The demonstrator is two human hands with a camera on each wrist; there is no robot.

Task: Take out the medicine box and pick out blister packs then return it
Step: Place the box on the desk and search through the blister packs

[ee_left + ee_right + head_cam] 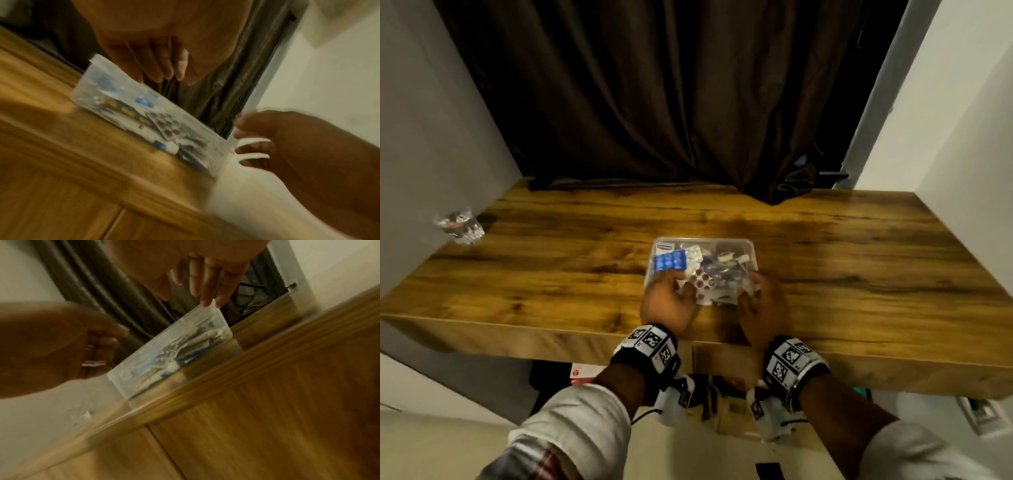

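A clear plastic medicine box [709, 239] stands on the wooden table [859, 257], near its front edge. Inside lie a blue blister pack [670, 261], a blister pack of dark pills [702, 279] and several other strips. My left hand [671, 301] is at the box's near left corner, fingers fairly straight over the rim. My right hand [763, 301] is at the near right corner. In the right wrist view its straight fingers [207, 288] touch the box's rim [205, 308]. The left wrist view shows the left hand's fingers [160, 65] hanging just above the box [86, 95]. Neither hand holds anything.
A drinking glass [459, 226] stands at the table's far left by the wall. A dark curtain [654, 102] hangs behind the table. White walls close both sides. Wooden cupboard doors [267, 426] sit under the table's front edge.
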